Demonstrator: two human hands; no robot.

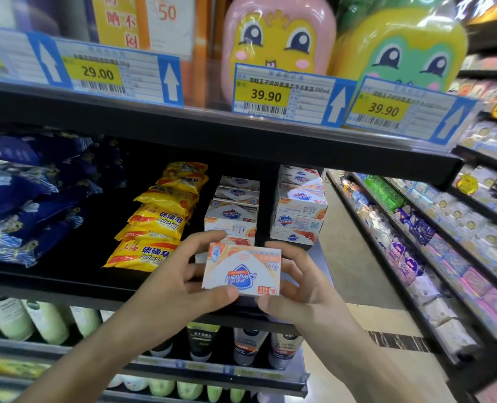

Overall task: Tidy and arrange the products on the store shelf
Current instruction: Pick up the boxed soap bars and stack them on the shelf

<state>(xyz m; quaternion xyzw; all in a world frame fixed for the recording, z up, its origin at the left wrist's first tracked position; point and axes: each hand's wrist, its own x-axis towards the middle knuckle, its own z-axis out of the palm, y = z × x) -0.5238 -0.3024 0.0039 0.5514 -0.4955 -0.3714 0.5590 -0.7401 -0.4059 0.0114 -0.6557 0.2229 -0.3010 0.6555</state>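
I hold a white and orange Safeguard soap box [242,269] upside down in front of the middle shelf [67,282]. My left hand [180,282] grips its left side, thumb under the bottom edge. My right hand [296,282] grips its right side. Behind it stand two stacks of the same soap boxes: a left stack [232,210] and a right stack [299,207], some boxes turned or tilted. Yellow sulfur soap packs [157,225] lie in a leaning pile to the left.
Dark blue packets [29,196] fill the shelf's left end. Price tags [266,96] line the upper shelf under pink and green cartoon bottles [279,45]. Tubes and bottles [241,344] stand on the shelves below. An aisle and another stocked shelf [444,242] run along the right.
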